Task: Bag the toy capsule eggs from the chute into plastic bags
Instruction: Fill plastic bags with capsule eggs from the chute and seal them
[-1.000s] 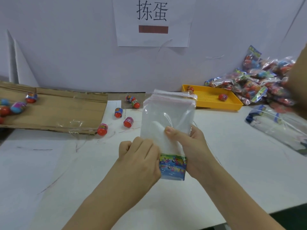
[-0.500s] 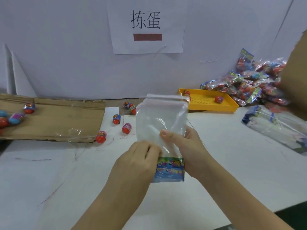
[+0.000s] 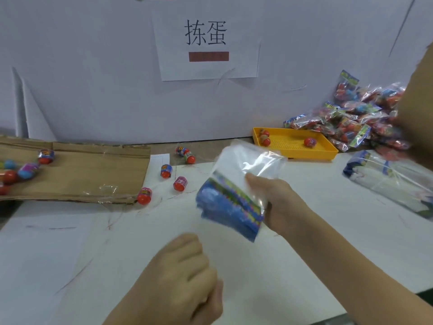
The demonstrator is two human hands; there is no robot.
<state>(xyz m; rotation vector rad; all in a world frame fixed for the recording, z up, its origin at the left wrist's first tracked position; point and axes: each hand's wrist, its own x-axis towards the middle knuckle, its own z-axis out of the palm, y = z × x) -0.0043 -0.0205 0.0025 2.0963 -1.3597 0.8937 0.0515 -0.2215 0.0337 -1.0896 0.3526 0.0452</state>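
— Where is the plastic bag (image 3: 243,174) held?
— It is pinched in the grip of the right hand (image 3: 278,202), tilted above the worktop (image 3: 328,188), printed blue end lowest. It is blurred.
— And the left hand (image 3: 187,277)?
— Its grip is closed into a fist, nearer than the bag and apart from it; nothing is seen inside.
— The eggs (image 3: 180,183)?
— Some are left on the cardboard chute (image 3: 82,170); several are scattered just past its end.
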